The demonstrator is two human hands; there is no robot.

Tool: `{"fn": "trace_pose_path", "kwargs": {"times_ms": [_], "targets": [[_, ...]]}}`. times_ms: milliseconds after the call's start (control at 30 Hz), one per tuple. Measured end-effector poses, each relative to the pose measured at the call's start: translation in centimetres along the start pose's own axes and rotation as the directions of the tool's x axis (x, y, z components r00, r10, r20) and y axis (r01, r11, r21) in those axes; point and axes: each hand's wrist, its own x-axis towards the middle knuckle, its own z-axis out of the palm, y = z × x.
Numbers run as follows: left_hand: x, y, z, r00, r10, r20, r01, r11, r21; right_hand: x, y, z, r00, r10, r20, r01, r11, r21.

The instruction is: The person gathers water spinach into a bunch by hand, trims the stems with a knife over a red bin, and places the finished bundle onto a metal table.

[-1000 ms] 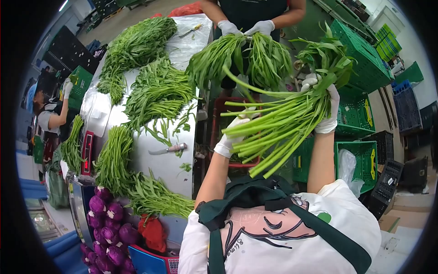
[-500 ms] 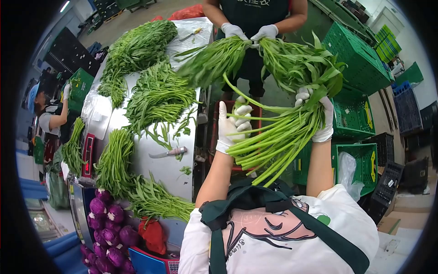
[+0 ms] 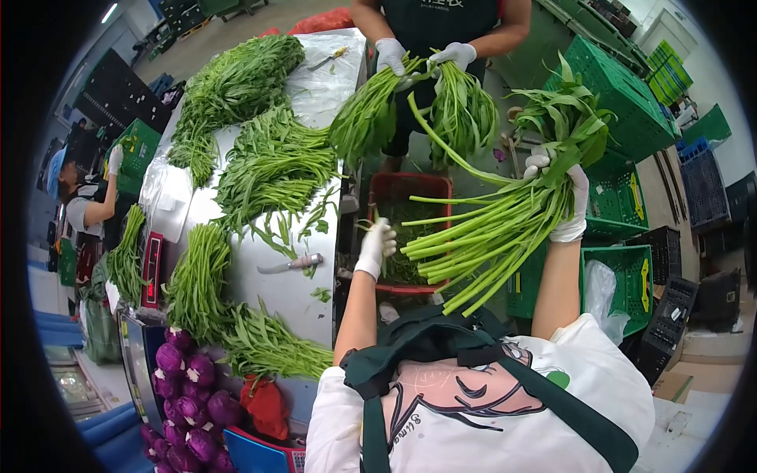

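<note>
My right hand (image 3: 572, 201), in a white glove, is closed around a bunch of water spinach (image 3: 481, 236). Its cut stems fan out to the left, and its leaves hang over the far side of the hand. One thicker stem sticks up apart from the others. My left hand (image 3: 377, 248), gloved too, is at the near left side of a red crate (image 3: 451, 189) with green scraps inside. Its fingers are curled; a thin pale bit shows by the fingertips, but I cannot make out what it is.
Across from me, a co-worker's gloved hands (image 3: 453, 55) hold two bunches of greens. The metal table (image 3: 315, 315) at left carries piled water spinach (image 3: 276, 162), a knife (image 3: 292, 263) and a scale (image 3: 152, 268). Purple onions (image 3: 189, 406) hang nearby. Green crates (image 3: 615, 197) stand at right.
My left hand has come away from the stems, moving left and down, and its fingers have curled. The bunch in my right hand shifted slightly right. The co-worker's two bunches moved apart and hang down.
</note>
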Motion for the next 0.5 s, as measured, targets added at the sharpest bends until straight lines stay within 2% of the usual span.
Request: {"fn": "trace_pose_path", "kwargs": {"times_ms": [33, 67, 100, 133, 200, 267, 333, 400, 433, 500], "targets": [[0.8, -1.1, 0.0, 0.996, 0.091, 0.023, -0.093, 0.903, 0.419, 0.1, 0.0, -0.1, 1.0, -0.004, -0.009, 0.004, 0.999, -0.045], [1.6, -2.1, -0.2, 0.983, 0.162, 0.081, -0.167, 0.633, 0.756, 0.2, 0.2, 0.0, 1.0, 0.01, -0.01, -0.011, 0.999, -0.047], [1.5, -1.7, -0.1, 0.947, 0.145, 0.285, -0.258, 0.872, 0.417, 0.2, 0.4, 0.1, 1.0, 0.025, -0.013, -0.026, 0.998, -0.049], [-3.1, 2.3, 2.7, 0.94, 0.122, 0.318, -0.201, 0.952, 0.229, 0.3, 0.6, 0.3, 0.999, 0.04, -0.014, -0.04, 0.998, -0.05], [-5.1, 5.2, 4.1, 0.853, 0.268, 0.447, -0.256, 0.963, -0.089, 0.2, 0.9, 0.2, 0.995, 0.091, -0.037, -0.091, 0.996, 0.008], [-4.7, 6.3, 4.9, 0.803, 0.3, 0.514, -0.234, 0.953, -0.19, 0.3, 1.3, 0.3, 0.989, 0.137, -0.057, -0.132, 0.989, 0.072], [-6.0, 7.9, 6.2, 0.654, 0.318, 0.687, -0.003, 0.908, -0.418, 0.3, 1.4, 0.2, 0.987, 0.148, -0.062, -0.144, 0.988, 0.059], [-6.6, 8.3, 6.9, 0.574, 0.375, 0.728, 0.05, 0.871, -0.488, 0.4, 1.4, -0.1, 0.989, 0.132, -0.06, -0.129, 0.99, 0.053], [-7.0, 8.5, 7.3, 0.615, 0.405, 0.677, -0.008, 0.862, -0.507, 0.4, 1.5, -0.1, 0.99, 0.123, -0.066, -0.121, 0.992, 0.044], [-6.7, 8.4, 7.0, 0.607, 0.441, 0.661, -0.025, 0.842, -0.539, 0.3, 1.5, -0.1, 0.992, 0.102, -0.081, -0.1, 0.995, 0.022]]}}
